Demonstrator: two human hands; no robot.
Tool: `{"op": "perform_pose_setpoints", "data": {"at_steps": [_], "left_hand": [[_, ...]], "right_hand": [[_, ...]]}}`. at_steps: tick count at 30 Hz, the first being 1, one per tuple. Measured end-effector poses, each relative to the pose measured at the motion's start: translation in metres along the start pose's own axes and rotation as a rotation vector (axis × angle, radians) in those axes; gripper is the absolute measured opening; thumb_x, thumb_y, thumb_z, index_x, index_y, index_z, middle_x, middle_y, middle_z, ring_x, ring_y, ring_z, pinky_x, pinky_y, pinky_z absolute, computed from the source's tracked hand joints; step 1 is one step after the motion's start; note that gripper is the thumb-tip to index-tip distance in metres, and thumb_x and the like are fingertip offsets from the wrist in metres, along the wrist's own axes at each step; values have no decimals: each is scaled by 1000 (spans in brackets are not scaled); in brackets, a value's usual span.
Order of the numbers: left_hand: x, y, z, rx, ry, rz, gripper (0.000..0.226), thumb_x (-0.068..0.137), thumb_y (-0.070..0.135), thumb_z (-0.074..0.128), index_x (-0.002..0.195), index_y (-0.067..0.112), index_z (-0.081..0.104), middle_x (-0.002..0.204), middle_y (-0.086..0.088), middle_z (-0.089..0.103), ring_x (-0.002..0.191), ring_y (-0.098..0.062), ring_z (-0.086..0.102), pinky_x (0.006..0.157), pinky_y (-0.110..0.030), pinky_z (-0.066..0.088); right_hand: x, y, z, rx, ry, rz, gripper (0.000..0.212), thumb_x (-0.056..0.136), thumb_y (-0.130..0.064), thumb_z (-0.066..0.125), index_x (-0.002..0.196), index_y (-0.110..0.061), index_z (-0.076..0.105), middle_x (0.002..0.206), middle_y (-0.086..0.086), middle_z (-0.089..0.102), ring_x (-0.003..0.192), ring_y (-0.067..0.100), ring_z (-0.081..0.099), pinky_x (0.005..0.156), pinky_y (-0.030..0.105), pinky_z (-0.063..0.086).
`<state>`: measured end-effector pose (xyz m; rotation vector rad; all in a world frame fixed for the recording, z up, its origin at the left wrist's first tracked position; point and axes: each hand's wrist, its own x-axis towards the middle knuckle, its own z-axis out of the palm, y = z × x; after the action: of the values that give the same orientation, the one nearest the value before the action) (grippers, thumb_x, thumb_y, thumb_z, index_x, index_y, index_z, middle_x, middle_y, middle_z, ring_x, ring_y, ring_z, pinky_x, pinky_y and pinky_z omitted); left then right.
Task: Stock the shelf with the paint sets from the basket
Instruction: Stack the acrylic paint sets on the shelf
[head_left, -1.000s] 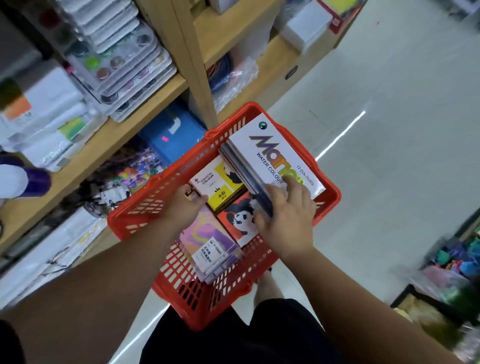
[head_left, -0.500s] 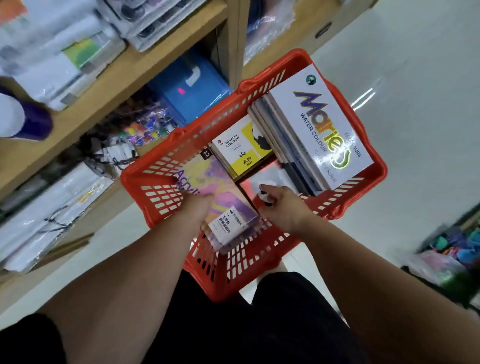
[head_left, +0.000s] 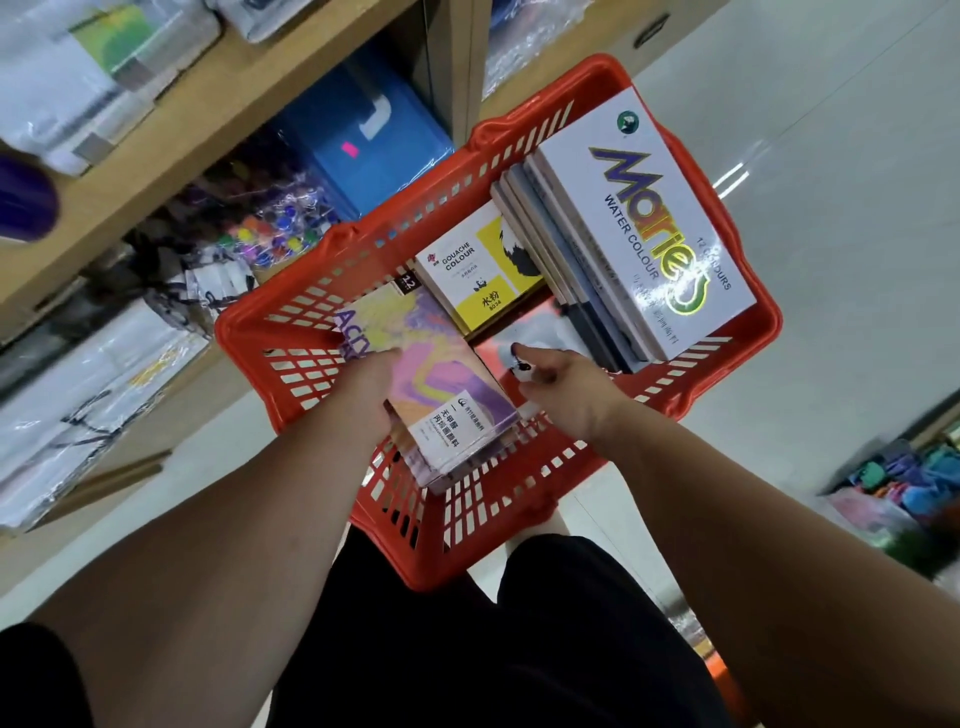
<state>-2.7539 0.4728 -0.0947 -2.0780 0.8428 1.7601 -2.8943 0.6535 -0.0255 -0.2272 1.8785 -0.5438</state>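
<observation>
A red plastic basket (head_left: 291, 364) sits on my lap, full of paint sets. My left hand (head_left: 371, 387) grips the left edge of a purple and yellow acrylic set (head_left: 441, 374), which lies tilted in the near left part. My right hand (head_left: 563, 387) reaches into the basket beside that set, over a red panda-print set (head_left: 498, 345), fingers loosely curled with nothing held. A yellow gouache set (head_left: 483, 270) lies behind. A white Marie's watercolour box (head_left: 644, 223) tops a leaning stack at the right.
A wooden shelf unit (head_left: 171, 130) stands to the left with a post (head_left: 457, 67) just behind the basket. A blue case (head_left: 363, 124), bags of coloured beads (head_left: 265, 228) and white packets (head_left: 93, 384) fill lower levels. White tiled floor (head_left: 831, 208) lies to the right.
My right hand left the watercolour stack and moved down beside the acrylic set. My left hand moved from the basket rim onto the acrylic set and lifted its edge.
</observation>
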Motion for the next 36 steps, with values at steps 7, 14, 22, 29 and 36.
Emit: {"op": "perform_pose_setpoints", "data": {"at_steps": [7, 14, 22, 29, 36], "left_hand": [[-22, -1, -2, -52, -22, 86, 40, 94, 33, 71, 127, 13, 61, 114, -13, 73, 83, -32, 72, 68, -45, 63], [-80, -2, -35, 69, 60, 453, 21, 91, 27, 74, 111, 25, 68, 96, 8, 78, 88, -23, 76, 60, -31, 62], [-146, 19, -115, 25, 122, 752, 18, 88, 31, 70, 105, 30, 73, 102, 11, 79, 98, -16, 74, 85, -33, 54], [-127, 7, -168, -60, 57, 716, 25, 87, 28, 69, 111, 26, 75, 113, -2, 79, 109, -31, 73, 103, -53, 53], [-82, -16, -176, -216, -49, 644, 21, 97, 23, 64, 112, 33, 76, 113, 4, 79, 101, -18, 76, 79, -33, 61]], "right_hand": [[-2, -6, 4, -23, -10, 33, 48, 105, -23, 59, 152, -25, 53, 127, 6, 59, 94, 12, 59, 69, 7, 43], [-18, -20, 4, -69, -70, 59, 54, 104, -35, 57, 155, -20, 49, 141, 10, 65, 113, 25, 68, 85, 27, 49], [-25, -37, 23, 118, -71, 17, 43, 102, -21, 65, 145, -13, 59, 143, 13, 65, 127, 28, 65, 108, 38, 50], [-7, -38, 63, 68, -44, 235, 42, 109, -37, 51, 135, -7, 65, 131, 14, 70, 121, 31, 66, 99, 31, 51], [-5, -17, 91, 146, 141, 408, 42, 104, -33, 61, 126, 1, 69, 126, 22, 73, 91, 25, 66, 63, 29, 52]]}}
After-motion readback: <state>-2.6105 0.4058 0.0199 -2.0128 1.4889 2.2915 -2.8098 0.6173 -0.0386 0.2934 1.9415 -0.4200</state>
